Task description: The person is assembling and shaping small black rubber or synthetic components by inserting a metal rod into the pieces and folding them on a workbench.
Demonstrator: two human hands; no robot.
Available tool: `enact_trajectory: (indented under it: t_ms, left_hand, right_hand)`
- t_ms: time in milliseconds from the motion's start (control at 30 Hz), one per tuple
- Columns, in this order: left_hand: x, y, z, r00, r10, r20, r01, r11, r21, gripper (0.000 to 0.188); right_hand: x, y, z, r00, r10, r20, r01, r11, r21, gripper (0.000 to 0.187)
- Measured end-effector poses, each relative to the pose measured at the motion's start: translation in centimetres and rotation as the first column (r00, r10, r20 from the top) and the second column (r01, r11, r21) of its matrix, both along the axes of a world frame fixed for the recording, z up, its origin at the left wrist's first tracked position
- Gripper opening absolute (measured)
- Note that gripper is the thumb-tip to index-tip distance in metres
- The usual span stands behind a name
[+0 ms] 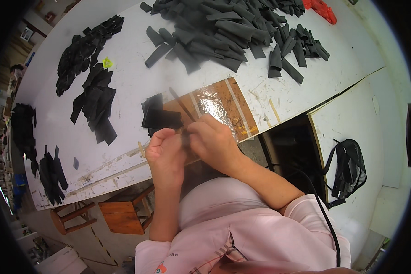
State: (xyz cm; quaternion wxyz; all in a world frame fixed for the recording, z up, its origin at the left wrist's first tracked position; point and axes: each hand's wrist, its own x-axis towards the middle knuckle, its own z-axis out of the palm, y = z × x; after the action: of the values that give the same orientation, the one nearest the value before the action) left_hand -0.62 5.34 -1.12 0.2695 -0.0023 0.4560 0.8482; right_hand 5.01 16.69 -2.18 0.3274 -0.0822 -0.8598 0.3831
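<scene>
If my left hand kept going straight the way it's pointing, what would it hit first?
Probably the small stack of black pieces on the table just beyond the left hand; depth is hard to judge, so it might pass over them.

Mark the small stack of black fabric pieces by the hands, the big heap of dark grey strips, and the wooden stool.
small stack of black fabric pieces [159, 117], head view, top piece's middle.
big heap of dark grey strips [223, 27], head view, heap's centre.
wooden stool [122, 214], head view, seat.

white table [137, 86], black fabric pieces [223, 27]
</scene>
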Motion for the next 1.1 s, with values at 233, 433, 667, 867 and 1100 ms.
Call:
enact_trajectory:
  t_ms: [233, 433, 667, 867, 1100]
  left_hand:
    - [0.5, -0.6, 0.2, 0.932, -0.161, -0.324, 0.02, 0.917, -0.399, 0.018]
    - [1.4, 0.9, -0.6, 0.8, 0.018, -0.6, -0.326, 0.852, -0.409, 0.009]
    - [0.0, -0.7, -0.2, 0.995, -0.073, -0.062, 0.074, 0.997, 0.003, 0.017]
    - [0.2, -1.7, 1.2, 0.888, -0.459, 0.015, 0.369, 0.732, 0.573, 0.045]
    - [1.7, -0.8, 2.2, 0.946, -0.078, -0.316, -0.049, 0.926, -0.376, 0.024]
  right_hand:
    - [0.9, 0.5, 0.5, 0.936, 0.346, -0.056, -0.109, 0.135, -0.985, 0.007]
    - [0.1, -0.2, 0.2, 0.897, 0.36, -0.257, -0.131, -0.338, -0.932, 0.012]
    - [0.3, 0.9, -0.7, 0.88, 0.465, -0.102, -0.144, 0.055, -0.988, 0.012]
    - [0.8, 0.0, 1.3, 0.796, 0.513, -0.321, -0.39, 0.029, -0.92, 0.012]
    - [0.2, -0.6, 1.3, 0.949, 0.243, -0.201, -0.305, 0.874, -0.378, 0.012]
